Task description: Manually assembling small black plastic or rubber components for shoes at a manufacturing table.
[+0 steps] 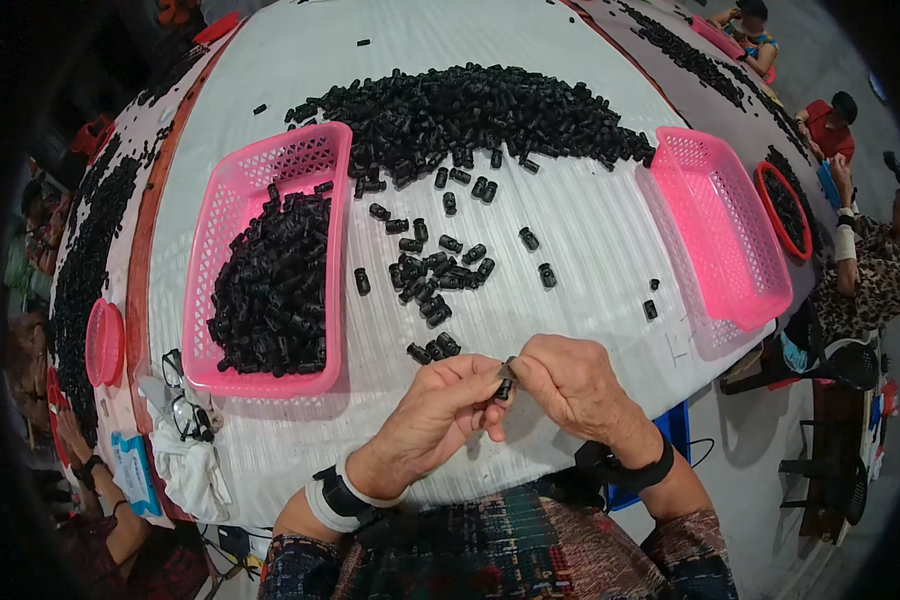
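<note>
Close to the table's near edge, my left hand (435, 408) pinches a small black cord lock (504, 388) between thumb and fingers. My right hand (582, 388) is closed against its upper end, thumb and forefinger pressed together there. Part of the piece is hidden by the fingertips. Just beyond my hands lie several loose cord locks (436, 272), with a large heap of the same black pieces (470, 112) farther back. To the left, a pink perforated basket (336, 260) holds a pile of them.
A second pink basket (735, 225) stands at the right table edge. Glasses (192, 418), a white cloth (195, 470) and a blue packet (135, 472) lie at the near left. Other people work at neighbouring tables; a red-rimmed tray (782, 210) is at the right.
</note>
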